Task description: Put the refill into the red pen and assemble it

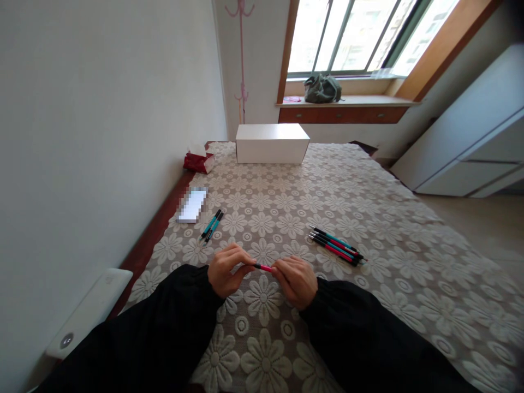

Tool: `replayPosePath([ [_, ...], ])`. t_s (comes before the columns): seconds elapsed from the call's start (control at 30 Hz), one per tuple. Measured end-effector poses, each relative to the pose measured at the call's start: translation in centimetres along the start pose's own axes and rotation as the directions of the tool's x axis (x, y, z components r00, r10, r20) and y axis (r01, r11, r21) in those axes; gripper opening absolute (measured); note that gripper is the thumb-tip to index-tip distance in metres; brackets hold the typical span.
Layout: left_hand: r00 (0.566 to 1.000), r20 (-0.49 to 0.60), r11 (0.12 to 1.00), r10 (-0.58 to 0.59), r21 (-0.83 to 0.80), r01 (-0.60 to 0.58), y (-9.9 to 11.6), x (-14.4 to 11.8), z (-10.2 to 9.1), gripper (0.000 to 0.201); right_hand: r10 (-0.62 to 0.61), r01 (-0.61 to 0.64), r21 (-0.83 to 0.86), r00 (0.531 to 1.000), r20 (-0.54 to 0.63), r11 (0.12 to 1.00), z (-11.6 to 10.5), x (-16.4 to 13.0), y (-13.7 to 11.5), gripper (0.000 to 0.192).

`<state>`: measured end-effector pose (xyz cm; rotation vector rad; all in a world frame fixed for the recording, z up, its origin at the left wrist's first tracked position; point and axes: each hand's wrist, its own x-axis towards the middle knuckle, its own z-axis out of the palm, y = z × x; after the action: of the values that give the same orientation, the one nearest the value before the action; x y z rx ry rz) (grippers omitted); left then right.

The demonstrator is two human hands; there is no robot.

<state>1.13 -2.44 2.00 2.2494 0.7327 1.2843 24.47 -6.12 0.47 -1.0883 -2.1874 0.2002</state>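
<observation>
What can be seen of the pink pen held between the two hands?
The pink pen is slim, with a bright pink barrel and a dark section toward the left hand. It looks like plastic. It lies roughly level above the lace tablecloth, gripped at each end by the fingers of the left hand and right hand. Only its short middle stretch shows; both tips are hidden.
</observation>
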Motion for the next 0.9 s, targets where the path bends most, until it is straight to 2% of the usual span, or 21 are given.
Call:
replayPosePath([
  [0.17, 0.999, -0.023, 0.999, -0.036, 0.005, 0.036, 0.1, 0.1, -0.2, 0.004, -0.003, 0.003, 0.007, 0.999, -0.042, 1.000, -0.1, 0.1, -0.1, 0.028],
  [0.27, 0.999, 0.011, 0.999, 0.044, -0.004, -0.044, 0.0, 0.2, -0.1, 0.003, -0.013, 0.013, -0.004, 1.000, -0.014, 1.000, 0.1, -0.1, 0.0, 0.035],
  [0.37, 0.990, 0.051, 0.991, 0.132, -0.005, -0.131, 0.1, 0.2, -0.1, 0.011, 0.014, -0.015, 0.033, 1.000, 0.025, 0.999, 0.3, -0.4, 0.1, 0.041],
  [0.43, 0.988, 0.064, 0.990, 0.143, -0.019, -0.142, 0.1, 0.1, -0.1, 0.011, 0.028, -0.030, 0.070, 0.999, 0.035, 0.997, 0.2, -0.4, 0.1, 0.043],
  [0.53, 0.996, 0.056, 0.997, 0.069, -0.031, -0.068, -0.1, 0.0, -0.3, 0.009, 0.004, -0.003, 0.085, 1.000, -0.010, 0.996, 0.0, -0.3, 0.0, 0.038],
  [0.7, 0.996, 0.070, 0.994, -0.046, 0.100, 0.039, -0.9, -0.1, -0.5, 0.038, -0.018, 0.023, 0.061, 0.996, -0.092, 0.998, -0.4, 0.2, 0.0, 0.025],
  [0.8, 0.991, 0.111, 0.987, -0.070, 0.152, 0.052, -1.2, -0.1, -0.4, 0.046, -0.022, 0.028, 0.061, 0.996, -0.089, 0.998, -0.4, 0.2, 0.0, 0.025],
  [0.9, 0.987, 0.145, 0.993, -0.066, 0.104, 0.051, -1.3, -0.1, -0.3, 0.043, -0.009, 0.012, 0.070, 0.999, -0.050, 0.997, -0.3, 0.0, 0.0, 0.029],
])
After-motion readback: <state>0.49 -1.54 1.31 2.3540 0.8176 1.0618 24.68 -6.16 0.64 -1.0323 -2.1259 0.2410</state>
